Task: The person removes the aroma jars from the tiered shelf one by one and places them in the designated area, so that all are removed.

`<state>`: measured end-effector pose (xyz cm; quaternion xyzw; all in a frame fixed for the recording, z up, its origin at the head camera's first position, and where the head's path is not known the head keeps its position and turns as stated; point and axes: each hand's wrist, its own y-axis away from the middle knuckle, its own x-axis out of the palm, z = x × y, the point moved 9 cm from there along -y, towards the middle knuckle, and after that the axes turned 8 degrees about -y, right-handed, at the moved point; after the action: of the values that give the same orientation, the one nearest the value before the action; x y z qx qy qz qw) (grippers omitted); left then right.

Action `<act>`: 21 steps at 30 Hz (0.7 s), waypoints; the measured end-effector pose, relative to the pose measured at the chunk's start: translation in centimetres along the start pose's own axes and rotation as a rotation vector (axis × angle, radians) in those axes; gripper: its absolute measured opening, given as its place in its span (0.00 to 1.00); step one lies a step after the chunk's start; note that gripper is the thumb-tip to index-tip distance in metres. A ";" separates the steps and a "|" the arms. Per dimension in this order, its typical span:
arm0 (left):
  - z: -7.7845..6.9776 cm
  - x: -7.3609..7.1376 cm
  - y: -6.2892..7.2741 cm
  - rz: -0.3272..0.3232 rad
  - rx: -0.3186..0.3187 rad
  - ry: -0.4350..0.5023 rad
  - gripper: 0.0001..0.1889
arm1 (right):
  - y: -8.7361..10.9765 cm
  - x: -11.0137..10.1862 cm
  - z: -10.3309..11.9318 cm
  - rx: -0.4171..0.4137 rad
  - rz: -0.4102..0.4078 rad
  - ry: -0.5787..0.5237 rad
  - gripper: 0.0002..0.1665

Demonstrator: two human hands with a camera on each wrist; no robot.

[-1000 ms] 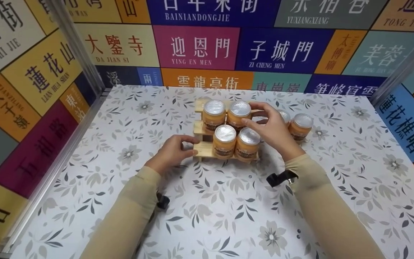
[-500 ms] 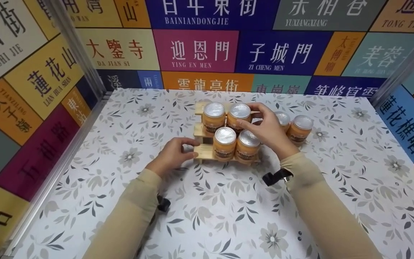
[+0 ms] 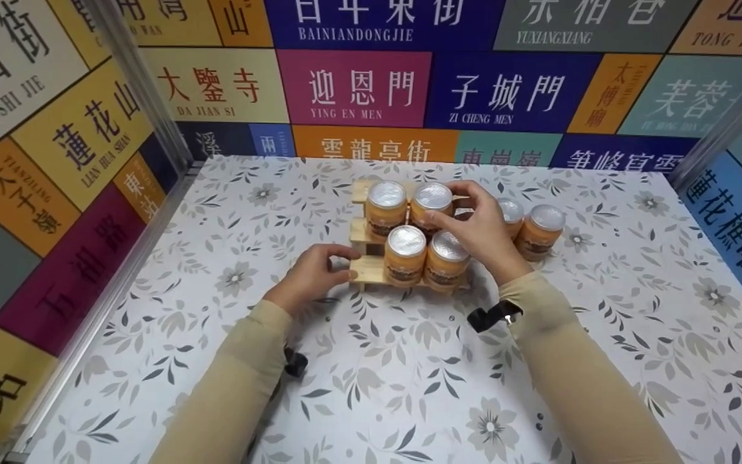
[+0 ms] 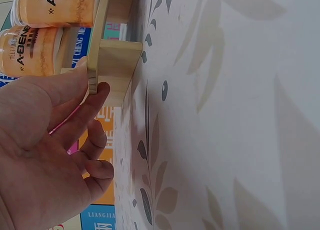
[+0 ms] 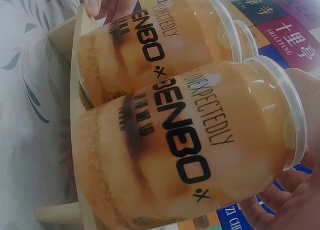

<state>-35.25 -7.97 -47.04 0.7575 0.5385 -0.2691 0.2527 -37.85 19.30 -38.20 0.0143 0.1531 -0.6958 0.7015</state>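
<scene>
A small wooden three-step rack (image 3: 366, 269) stands on the table, carrying orange jars with silver tops. Two jars are in its front row, a left one (image 3: 404, 259) and a right one (image 3: 446, 270). Behind them are another jar (image 3: 386, 209) and the back right jar (image 3: 434, 196). My left hand (image 3: 310, 274) pinches the left end of the lowest step; its thumb and fingertip show at the board (image 4: 94, 72) in the left wrist view. My right hand (image 3: 485, 229) grips the back right jar, thumb in front, fingers at its far side. In the right wrist view, the nearer front jar (image 5: 185, 140) hides most of that grip.
Two more orange jars, one partly hidden (image 3: 511, 211) and one in full view (image 3: 542, 233), stand on the table right of the rack. White cloth with grey leaves and flowers covers the table (image 3: 397, 386). Panels with street names (image 3: 351, 87) wall the back and sides.
My right hand has shifted slightly left and nearer, and now overlaps the top of the front right jar. The left hand keeps its place at the rack.
</scene>
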 end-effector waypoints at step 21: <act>-0.1 -0.2 0.1 -0.012 0.009 -0.017 0.18 | 0.3 -2.0 2.1 -0.082 -0.078 -0.129 0.31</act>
<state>-35.22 -8.11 -46.80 0.7532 0.5394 -0.2794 0.2523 -37.15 20.76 -35.73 -0.0653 0.1366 -0.7151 0.6824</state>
